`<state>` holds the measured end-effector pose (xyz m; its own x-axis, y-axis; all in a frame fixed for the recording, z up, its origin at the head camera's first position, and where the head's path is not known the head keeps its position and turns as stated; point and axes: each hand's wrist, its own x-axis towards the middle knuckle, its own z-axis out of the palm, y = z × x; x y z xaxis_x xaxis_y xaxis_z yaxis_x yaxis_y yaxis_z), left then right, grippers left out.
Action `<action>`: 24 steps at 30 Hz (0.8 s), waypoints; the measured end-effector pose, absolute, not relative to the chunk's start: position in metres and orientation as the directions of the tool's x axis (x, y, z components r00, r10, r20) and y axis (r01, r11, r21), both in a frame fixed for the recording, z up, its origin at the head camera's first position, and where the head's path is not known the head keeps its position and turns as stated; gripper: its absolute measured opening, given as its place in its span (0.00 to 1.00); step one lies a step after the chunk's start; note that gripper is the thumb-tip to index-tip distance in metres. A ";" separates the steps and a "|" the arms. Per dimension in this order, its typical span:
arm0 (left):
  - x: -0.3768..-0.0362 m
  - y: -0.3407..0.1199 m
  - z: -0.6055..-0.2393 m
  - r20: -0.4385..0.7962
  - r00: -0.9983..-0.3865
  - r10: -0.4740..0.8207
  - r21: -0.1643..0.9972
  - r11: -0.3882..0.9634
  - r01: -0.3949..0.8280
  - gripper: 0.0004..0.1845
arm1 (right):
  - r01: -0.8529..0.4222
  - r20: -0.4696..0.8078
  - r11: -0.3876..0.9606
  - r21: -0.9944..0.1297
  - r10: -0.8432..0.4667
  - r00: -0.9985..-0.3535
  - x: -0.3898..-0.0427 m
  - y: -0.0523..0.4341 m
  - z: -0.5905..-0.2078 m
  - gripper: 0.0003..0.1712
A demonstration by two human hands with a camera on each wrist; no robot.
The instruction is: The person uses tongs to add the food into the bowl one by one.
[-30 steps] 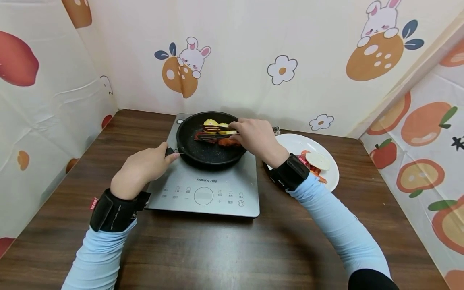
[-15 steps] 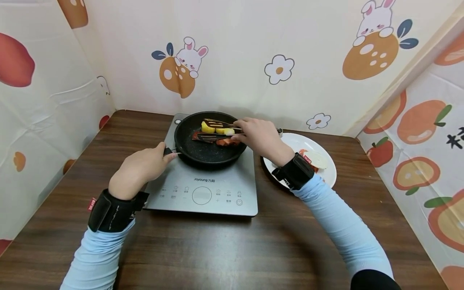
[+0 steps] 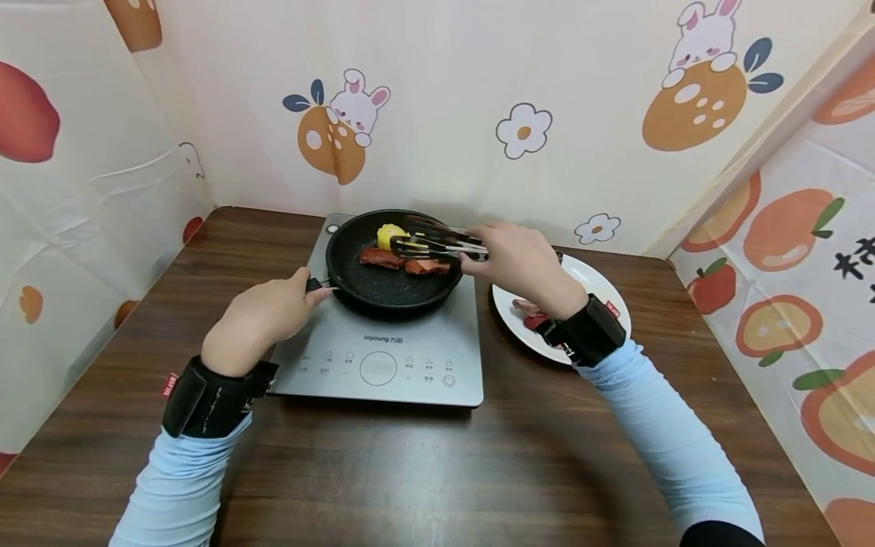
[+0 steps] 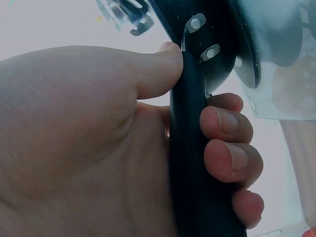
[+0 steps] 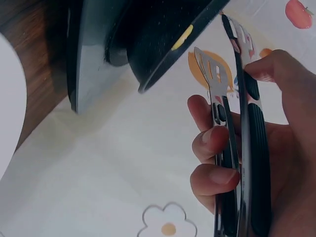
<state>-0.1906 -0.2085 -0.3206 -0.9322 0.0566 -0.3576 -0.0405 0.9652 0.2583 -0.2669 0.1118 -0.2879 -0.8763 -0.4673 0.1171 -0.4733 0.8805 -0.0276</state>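
My left hand grips the black handle of a frying pan, with the thumb along its top and fingers curled round below. My right hand holds slotted metal tongs with dark grips, its thumb on one arm and fingers round the other. In the head view, the tongs slant over the pan's right side, their arms spread apart. A yellow corn piece lies just left of the tips; more yellow shows partly behind them. Two browned meat pieces lie in front.
The pan sits on a silver induction cooker with touch controls at the front. To its right, a white plate of food is partly covered by my right forearm. A printed curtain hangs close behind the brown table.
My right hand has moved right with the tongs, whose arms have tilted and shifted right over the pan, uncovering the meat. The left hand stays on the handle.
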 end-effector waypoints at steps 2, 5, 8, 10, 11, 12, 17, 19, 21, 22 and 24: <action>-0.191 -0.208 -0.321 -0.358 -0.932 0.056 0.258 0.965 -0.041 0.40 | -0.464 0.126 0.885 -0.033 -0.457 -0.881 -0.265 0.119 -0.286 0.29; -0.191 -0.209 -0.321 -0.357 -0.932 0.058 0.258 0.965 -0.039 0.40 | -0.446 0.125 0.894 -0.039 -0.438 -0.890 -0.262 0.129 -0.284 0.29; -0.191 -0.209 -0.322 -0.357 -0.933 0.056 0.257 0.965 -0.040 0.40 | -0.436 0.115 0.898 -0.049 -0.429 -0.896 -0.260 0.142 -0.283 0.30; -0.191 -0.209 -0.322 -0.356 -0.933 0.056 0.255 0.966 -0.039 0.41 | -0.430 0.111 0.901 -0.058 -0.422 -0.900 -0.258 0.150 -0.282 0.30; -0.191 -0.209 -0.322 -0.356 -0.933 0.057 0.255 0.966 -0.038 0.40 | -0.427 0.116 0.902 -0.062 -0.419 -0.901 -0.257 0.155 -0.283 0.29; -0.191 -0.209 -0.322 -0.355 -0.933 0.058 0.255 0.966 -0.037 0.40 | -0.423 0.116 0.904 -0.068 -0.414 -0.903 -0.256 0.160 -0.283 0.29; -0.191 -0.209 -0.323 -0.353 -0.933 0.064 0.255 0.967 -0.030 0.40 | -0.392 0.129 0.918 -0.053 -0.383 -0.915 -0.244 0.181 -0.284 0.26; -0.191 -0.209 -0.322 -0.352 -0.934 0.065 0.256 0.966 -0.029 0.41 | -0.380 0.126 0.924 -0.047 -0.372 -0.920 -0.239 0.189 -0.285 0.26; -0.191 -0.209 -0.322 -0.349 -0.935 0.067 0.259 0.966 -0.028 0.41 | -0.373 0.116 0.927 -0.049 -0.366 -0.923 -0.234 0.198 -0.287 0.26; -0.191 -0.209 -0.322 -0.349 -0.935 0.067 0.260 0.965 -0.028 0.41 | -0.368 0.110 0.928 -0.054 -0.361 -0.926 -0.232 0.203 -0.288 0.27; -0.191 -0.208 -0.322 -0.349 -0.935 0.068 0.259 0.965 -0.026 0.40 | -0.363 0.098 0.929 -0.067 -0.356 -0.929 -0.228 0.214 -0.291 0.28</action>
